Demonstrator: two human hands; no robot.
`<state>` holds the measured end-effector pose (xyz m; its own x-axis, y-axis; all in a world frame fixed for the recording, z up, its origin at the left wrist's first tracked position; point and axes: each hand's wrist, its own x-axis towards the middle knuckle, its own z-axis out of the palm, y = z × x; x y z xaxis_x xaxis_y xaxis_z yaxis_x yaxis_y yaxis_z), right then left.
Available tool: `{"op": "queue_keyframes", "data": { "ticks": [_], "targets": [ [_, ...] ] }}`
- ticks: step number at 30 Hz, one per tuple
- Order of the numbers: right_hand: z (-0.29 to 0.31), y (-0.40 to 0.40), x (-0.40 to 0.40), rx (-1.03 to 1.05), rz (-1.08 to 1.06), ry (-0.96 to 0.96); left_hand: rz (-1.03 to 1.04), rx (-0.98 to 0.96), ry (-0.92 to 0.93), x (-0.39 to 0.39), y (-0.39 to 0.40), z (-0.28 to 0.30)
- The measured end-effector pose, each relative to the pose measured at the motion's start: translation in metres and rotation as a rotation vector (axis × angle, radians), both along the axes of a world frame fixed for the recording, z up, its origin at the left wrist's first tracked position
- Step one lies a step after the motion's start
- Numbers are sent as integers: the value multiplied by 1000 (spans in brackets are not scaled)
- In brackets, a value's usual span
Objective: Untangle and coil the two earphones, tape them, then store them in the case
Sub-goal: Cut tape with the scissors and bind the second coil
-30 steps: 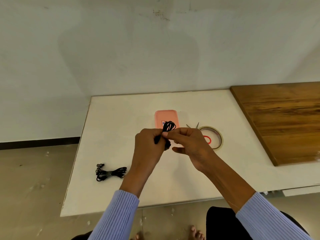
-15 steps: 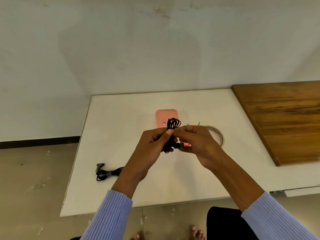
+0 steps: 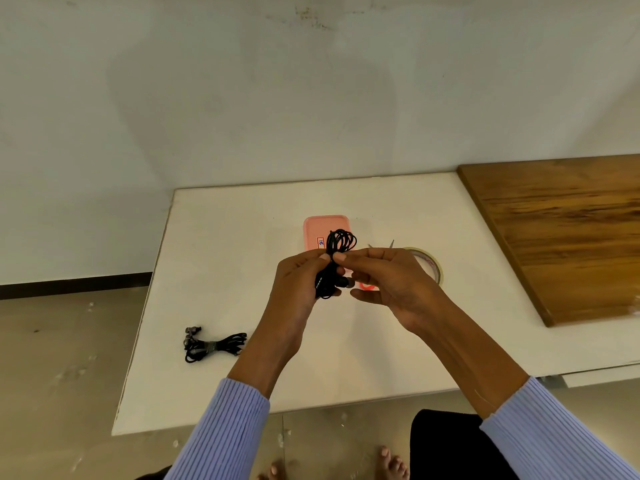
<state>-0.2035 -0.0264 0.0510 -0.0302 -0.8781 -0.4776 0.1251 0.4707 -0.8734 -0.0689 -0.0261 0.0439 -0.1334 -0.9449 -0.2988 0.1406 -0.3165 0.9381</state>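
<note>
Head view, hands: left hand [image 3: 299, 282] and right hand [image 3: 388, 278] meet over the table's [image 3: 242, 237] centre, fingertips pinched together on a coiled black earphone [image 3: 334, 263], likely so its loops stay gathered for taping.
Finished bundle: a second earphone coil [image 3: 213, 345], banded at its middle, lies at 8 o'clock, set aside.
Case: pink case [image 3: 315, 230] at 12 o'clock, just behind the hands.
Tape roll: tape roll [image 3: 434, 266] at 3 o'clock, partly hidden.
Scissors: scissors [image 3: 389, 244], tips showing beside the tape.

Both arms wear ribbed, pale lilac-blue knit sleeves [image 3: 221, 431] pushed back from the wrists (forearms bare). Dark trousers [image 3: 446, 445] cover one leg, and the feet [image 3: 393, 462] are bare.
</note>
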Motion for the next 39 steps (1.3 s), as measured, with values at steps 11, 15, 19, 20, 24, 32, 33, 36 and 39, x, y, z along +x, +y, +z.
{"op": "queue_keyframes", "data": {
  "ticks": [11,15,19,20,24,32,33,36,39],
  "targets": [
    [-2,0,-5,122,-89,-63,4,-95,-82,-5,2,2],
    [0,-1,-11,128,-53,-80,-23,-120,-77,-3,1,4],
    [0,-2,-15,138,-20,-95,-80,-151,-44,0,1,6],
    [0,-2,-15,153,14,-144,-96,-154,-24,1,0,6],
    [1,-3,-15,140,126,-323,-159,-160,59,8,-2,7],
    [0,-5,-14,103,241,-466,-171,-65,64,19,-5,8],
    [-2,-5,-15,98,245,-469,-172,-49,76,20,-6,8],
    [-4,-5,-16,49,265,-408,-217,26,168,20,-6,11],
    [-4,-3,-16,-3,243,-359,-310,153,198,19,-4,14]
  ]
}}
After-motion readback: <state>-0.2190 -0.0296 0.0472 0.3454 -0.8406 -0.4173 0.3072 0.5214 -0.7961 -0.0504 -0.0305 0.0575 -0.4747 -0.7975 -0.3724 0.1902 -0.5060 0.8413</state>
